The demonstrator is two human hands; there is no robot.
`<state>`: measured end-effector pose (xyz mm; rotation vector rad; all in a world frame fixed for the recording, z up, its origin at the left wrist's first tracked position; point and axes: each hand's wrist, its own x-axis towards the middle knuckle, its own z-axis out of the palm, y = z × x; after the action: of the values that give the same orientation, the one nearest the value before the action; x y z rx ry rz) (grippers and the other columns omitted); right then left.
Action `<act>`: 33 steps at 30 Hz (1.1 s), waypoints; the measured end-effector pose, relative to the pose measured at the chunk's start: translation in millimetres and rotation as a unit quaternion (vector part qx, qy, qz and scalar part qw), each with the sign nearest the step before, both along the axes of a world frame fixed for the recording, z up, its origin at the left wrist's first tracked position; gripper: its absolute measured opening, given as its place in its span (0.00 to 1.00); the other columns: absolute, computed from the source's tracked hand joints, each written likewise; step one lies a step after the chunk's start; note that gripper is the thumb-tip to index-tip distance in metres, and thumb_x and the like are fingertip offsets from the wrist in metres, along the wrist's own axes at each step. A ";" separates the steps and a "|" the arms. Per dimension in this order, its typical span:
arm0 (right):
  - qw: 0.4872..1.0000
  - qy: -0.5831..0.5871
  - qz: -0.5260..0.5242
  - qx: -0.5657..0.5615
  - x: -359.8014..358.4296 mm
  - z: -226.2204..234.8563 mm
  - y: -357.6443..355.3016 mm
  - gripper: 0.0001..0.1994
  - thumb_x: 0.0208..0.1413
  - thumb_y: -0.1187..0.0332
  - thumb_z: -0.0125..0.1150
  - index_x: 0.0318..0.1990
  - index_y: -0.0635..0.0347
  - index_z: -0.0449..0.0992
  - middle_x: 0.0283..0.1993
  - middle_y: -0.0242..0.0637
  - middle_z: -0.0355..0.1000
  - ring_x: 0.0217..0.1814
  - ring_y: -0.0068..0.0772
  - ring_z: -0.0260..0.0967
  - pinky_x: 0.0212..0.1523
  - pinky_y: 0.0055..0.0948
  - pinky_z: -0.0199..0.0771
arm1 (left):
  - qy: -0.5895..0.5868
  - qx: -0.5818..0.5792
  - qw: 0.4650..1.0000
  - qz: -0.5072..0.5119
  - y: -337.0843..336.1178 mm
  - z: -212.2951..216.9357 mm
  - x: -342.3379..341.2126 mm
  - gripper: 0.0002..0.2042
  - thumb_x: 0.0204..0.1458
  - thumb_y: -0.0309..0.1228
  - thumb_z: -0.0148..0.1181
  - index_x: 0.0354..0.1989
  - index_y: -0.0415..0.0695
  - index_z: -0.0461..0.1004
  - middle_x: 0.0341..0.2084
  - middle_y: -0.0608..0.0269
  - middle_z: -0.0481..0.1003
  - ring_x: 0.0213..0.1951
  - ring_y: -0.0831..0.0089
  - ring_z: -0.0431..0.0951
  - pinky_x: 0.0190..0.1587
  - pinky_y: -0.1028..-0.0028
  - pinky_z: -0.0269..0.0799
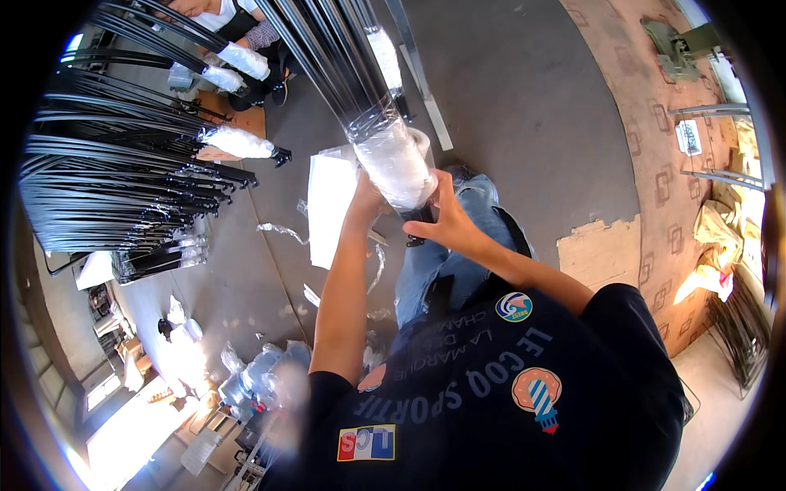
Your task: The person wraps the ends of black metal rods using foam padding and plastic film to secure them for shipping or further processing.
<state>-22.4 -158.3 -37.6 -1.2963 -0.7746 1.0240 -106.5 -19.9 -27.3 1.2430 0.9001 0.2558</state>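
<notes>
Before me a bundle of long black metal tubes (332, 69) slants down from the top edge toward my lap. Clear plastic film (395, 164) is wrapped around its near end. My right hand (446, 217) grips that end from the right, thumb and fingers on either side of it. Against the left side of the wrapped part is my left hand (368, 198), its fingers mostly hidden behind the bundle. A white sheet (326, 209) lies to the left, just beyond my left forearm.
A large stack of black tubes (123, 176) fills the left, with a film-wrapped bundle end (241, 143) sticking out. At the upper left another person (237, 20) sits near more wrapped bundles. Plastic scraps (282, 231) litter the dark floor. A metal bar (430, 98) runs to the right of my bundle.
</notes>
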 end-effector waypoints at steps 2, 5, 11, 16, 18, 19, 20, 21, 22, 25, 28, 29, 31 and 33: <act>0.998 -0.017 -0.019 -0.063 -1.3 8.5 7.9 0.36 0.37 0.68 0.67 0.53 0.62 0.52 0.48 0.44 0.61 0.52 0.37 0.60 0.49 0.33 0.61 | -0.023 0.023 0.999 0.009 -2.5 -6.7 -4.1 0.24 0.44 0.33 0.61 0.50 0.40 0.64 0.44 0.61 0.68 0.44 0.74 0.69 0.46 0.73 0.67; 0.995 -0.046 -0.045 -0.078 -6.3 9.5 12.6 0.34 0.35 0.68 0.67 0.51 0.63 0.54 0.43 0.46 0.64 0.47 0.40 0.65 0.46 0.31 0.64 | -0.079 -0.040 0.996 0.019 5.2 -55.2 -21.1 0.25 0.46 0.41 0.58 0.51 0.40 0.63 0.45 0.59 0.68 0.45 0.70 0.70 0.46 0.71 0.69; 0.996 -0.044 -0.026 -0.068 6.9 3.1 17.9 0.29 0.34 0.72 0.67 0.47 0.65 0.61 0.41 0.39 0.68 0.44 0.26 0.65 0.46 0.25 0.64 | -0.224 -0.189 0.949 0.121 -9.7 -86.4 -54.8 0.37 0.45 0.60 0.46 0.57 0.44 0.53 0.50 0.59 0.64 0.51 0.63 0.66 0.52 0.64 0.63; 0.998 0.027 0.053 -0.035 12.9 -6.7 24.2 0.26 0.33 0.72 0.69 0.45 0.65 0.68 0.41 0.36 0.70 0.43 0.24 0.66 0.47 0.24 0.63 | -0.283 -0.138 0.946 0.078 -20.5 -85.5 -82.5 0.42 0.41 0.58 0.55 0.57 0.39 0.51 0.50 0.58 0.63 0.52 0.64 0.64 0.54 0.64 0.61; 0.990 0.091 0.088 -0.055 20.7 -1.7 25.9 0.26 0.32 0.75 0.69 0.45 0.64 0.69 0.41 0.35 0.70 0.44 0.24 0.66 0.47 0.25 0.63 | -0.218 -0.122 0.968 0.019 -19.0 -51.8 -82.9 0.41 0.37 0.50 0.63 0.56 0.38 0.53 0.46 0.58 0.66 0.47 0.68 0.68 0.50 0.67 0.63; 0.984 0.124 0.108 -0.064 23.7 0.9 25.5 0.26 0.32 0.76 0.68 0.45 0.63 0.69 0.42 0.35 0.70 0.44 0.24 0.66 0.47 0.25 0.64 | -0.185 -0.113 0.976 -0.009 -21.1 -33.8 -81.7 0.41 0.35 0.46 0.68 0.55 0.37 0.54 0.44 0.58 0.68 0.45 0.69 0.69 0.49 0.68 0.64; 0.976 0.178 0.114 -0.054 24.8 0.8 26.0 0.27 0.31 0.79 0.67 0.46 0.63 0.69 0.42 0.34 0.70 0.46 0.25 0.65 0.48 0.26 0.63 | -0.175 -0.103 0.979 0.036 -26.8 -26.7 -79.5 0.39 0.35 0.44 0.68 0.54 0.37 0.55 0.42 0.59 0.68 0.43 0.70 0.70 0.47 0.69 0.65; 0.964 0.233 0.119 -0.045 26.0 -0.3 26.0 0.28 0.30 0.81 0.66 0.47 0.62 0.68 0.43 0.34 0.70 0.47 0.26 0.65 0.49 0.27 0.63 | -0.164 -0.094 0.979 0.081 -35.6 -22.7 -73.7 0.38 0.35 0.43 0.68 0.53 0.37 0.56 0.41 0.59 0.69 0.42 0.71 0.71 0.46 0.70 0.66; 0.949 0.287 0.124 -0.035 27.1 -1.4 26.7 0.30 0.29 0.83 0.65 0.48 0.61 0.68 0.44 0.34 0.69 0.49 0.27 0.64 0.50 0.27 0.63 | -0.152 -0.083 0.977 0.124 -43.3 -17.7 -68.2 0.36 0.35 0.41 0.67 0.52 0.37 0.57 0.39 0.59 0.70 0.40 0.72 0.71 0.44 0.71 0.66; 0.925 0.353 0.134 -0.043 32.6 -9.6 30.1 0.35 0.25 0.84 0.64 0.50 0.62 0.64 0.45 0.33 0.67 0.49 0.28 0.62 0.52 0.27 0.60 | -0.129 -0.084 0.968 0.197 -65.5 20.5 -50.0 0.29 0.39 0.37 0.63 0.48 0.36 0.62 0.38 0.59 0.70 0.39 0.73 0.71 0.40 0.73 0.67; 0.912 0.358 0.177 -0.093 37.3 -14.6 35.5 0.39 0.22 0.85 0.63 0.53 0.59 0.62 0.48 0.32 0.65 0.53 0.30 0.59 0.55 0.30 0.57 | -0.119 -0.065 0.957 0.258 -75.2 16.8 -47.7 0.23 0.43 0.34 0.59 0.45 0.34 0.64 0.35 0.61 0.71 0.36 0.75 0.71 0.39 0.74 0.67; 0.908 0.359 0.192 -0.099 38.6 -14.4 37.5 0.40 0.22 0.85 0.63 0.53 0.57 0.62 0.48 0.32 0.65 0.54 0.31 0.58 0.55 0.31 0.57 | -0.115 -0.054 0.955 0.267 -76.0 14.2 -49.2 0.22 0.43 0.34 0.59 0.44 0.34 0.65 0.34 0.61 0.71 0.36 0.75 0.71 0.39 0.75 0.67; 0.898 0.364 0.222 -0.108 40.2 -14.4 42.8 0.42 0.21 0.85 0.64 0.54 0.55 0.61 0.49 0.31 0.64 0.55 0.31 0.57 0.55 0.32 0.57 | -0.097 -0.046 0.950 0.293 -77.1 12.7 -50.7 0.21 0.43 0.33 0.59 0.43 0.34 0.66 0.34 0.61 0.71 0.36 0.76 0.71 0.38 0.75 0.66; 0.899 0.348 0.239 -0.118 41.0 -17.3 47.7 0.42 0.20 0.85 0.64 0.54 0.53 0.61 0.49 0.30 0.64 0.55 0.31 0.57 0.56 0.32 0.57 | -0.068 -0.051 0.941 0.327 -76.4 12.5 -47.3 0.20 0.43 0.33 0.59 0.43 0.34 0.67 0.34 0.62 0.71 0.36 0.76 0.71 0.38 0.75 0.66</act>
<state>18.6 -110.6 -55.0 -0.8312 -0.4142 1.8910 -153.8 -96.2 -14.7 0.7845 1.1688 0.8021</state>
